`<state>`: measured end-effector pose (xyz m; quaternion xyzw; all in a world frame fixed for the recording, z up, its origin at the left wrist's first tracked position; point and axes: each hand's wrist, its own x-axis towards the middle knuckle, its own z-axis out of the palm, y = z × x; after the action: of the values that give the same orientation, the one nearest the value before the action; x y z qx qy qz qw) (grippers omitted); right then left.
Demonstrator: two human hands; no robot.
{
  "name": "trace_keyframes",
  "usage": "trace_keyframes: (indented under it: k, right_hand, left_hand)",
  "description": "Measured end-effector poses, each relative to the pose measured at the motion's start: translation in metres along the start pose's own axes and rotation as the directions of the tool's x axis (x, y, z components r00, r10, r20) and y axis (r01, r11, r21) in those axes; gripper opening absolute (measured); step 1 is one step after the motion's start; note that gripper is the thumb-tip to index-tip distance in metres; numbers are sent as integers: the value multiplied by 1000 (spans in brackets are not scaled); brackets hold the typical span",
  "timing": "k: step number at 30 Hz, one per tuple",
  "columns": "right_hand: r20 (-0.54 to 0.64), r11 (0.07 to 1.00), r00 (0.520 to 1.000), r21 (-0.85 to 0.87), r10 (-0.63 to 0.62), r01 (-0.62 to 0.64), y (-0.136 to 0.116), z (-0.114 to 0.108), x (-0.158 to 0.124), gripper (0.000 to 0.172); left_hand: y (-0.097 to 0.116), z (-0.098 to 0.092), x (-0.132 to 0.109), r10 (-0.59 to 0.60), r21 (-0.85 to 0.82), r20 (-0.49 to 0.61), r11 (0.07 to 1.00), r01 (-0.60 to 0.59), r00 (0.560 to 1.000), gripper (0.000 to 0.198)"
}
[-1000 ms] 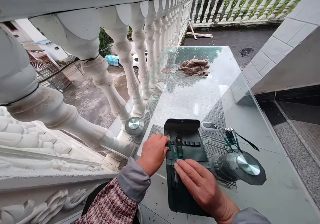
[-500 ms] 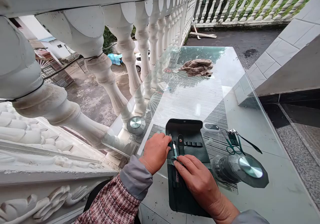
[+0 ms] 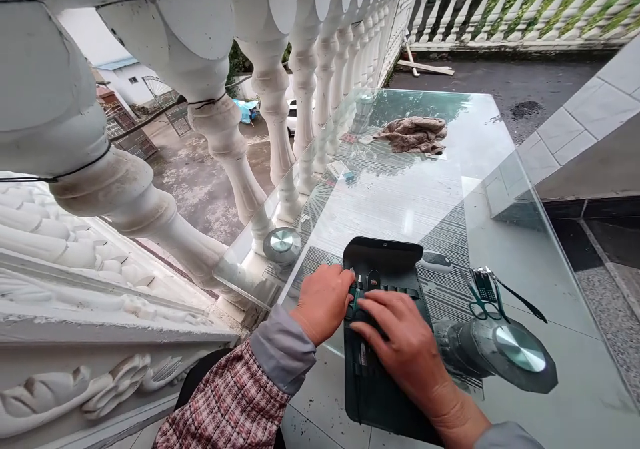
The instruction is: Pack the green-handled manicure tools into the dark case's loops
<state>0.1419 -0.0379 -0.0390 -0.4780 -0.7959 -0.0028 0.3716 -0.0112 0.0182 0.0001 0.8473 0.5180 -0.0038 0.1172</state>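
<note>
Left hand at left edge of open case, fingers curled, grip hidden. Right hand over case, fingers parted beside green scissors. Case on surface.

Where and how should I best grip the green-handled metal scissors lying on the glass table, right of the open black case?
Probably by the green finger loops, coming from the near side with the right hand. The loops point toward the person, while the slim blades point away and leftward; a dark dotted tool crowds their right side.
</note>
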Motion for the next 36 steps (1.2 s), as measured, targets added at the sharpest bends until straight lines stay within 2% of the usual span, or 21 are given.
trace_keyframes:
  k: [3, 5, 7, 9, 12, 16, 23, 26, 29, 31, 34, 36]
  right_hand:
    - [-97, 990, 986, -28, 133, -137, 10, 2, 4, 36]
    - [-91, 976, 972, -17, 215, -217, 17, 5, 5, 43]
    - [-54, 960, 958, 22, 281, -280, 22, 7, 6, 44]
    - [-31, 950, 951, 65, 307, -304, 24, 8, 6, 34]
    - [-39, 962, 966, 110, 255, -250, 23, 6, 6, 13]
    - [-64, 980, 982, 109, 175, -168, 20, 2, 4, 13]
    - [-73, 998, 995, 2, 68, -68, 20, 2, 1, 12]
    - [-113, 995, 989, -19, 95, -98, 20, 3, 3, 12]
    - [-202, 981, 962, -38, 181, -193, 20, 3, 6, 21]
    - [-244, 979, 952, -40, 183, -198, 17, 1, 6, 22]
    - [-210, 997, 976, -34, 55, -63, 10, -1, 6, 14]
    - [-112, 999, 993, -27, -27, 25, 5, -1, 4, 7]
  left_hand:
    - [0, 0, 0, 1, -4, 15, 1000, -1, 1000, 13]
    - [0, 0, 0, 1, -8, 23, 1000, -1, 1000, 12]
    - [-1, 0, 0, 8, -14, 19, 1000, -8, 1000, 11]
    - [-1, 1, 0, 21, -19, 9, 1000, -21, 1000, 11]
    - [-2, 1, 0, 30, -24, 10, 999, -30, 1000, 12]
    - [-1, -1, -1, 23, -40, 35, 999, -22, 999, 11]
    - [0, -4, -3, 23, -52, 35, 998, -21, 999, 8]
    - [0, -3, -3, 25, -42, 30, 999, -23, 999, 9]
    - [-1, -1, -2, 29, -34, 15, 999, -28, 999, 11]
    - [-1, 0, -2, 29, -30, 17, 999, -29, 999, 11]
    - [-1, -1, -1, 30, -32, 30, 999, -29, 999, 9]
    - [-1, -2, -2, 30, -37, 32, 999, -29, 999, 9]
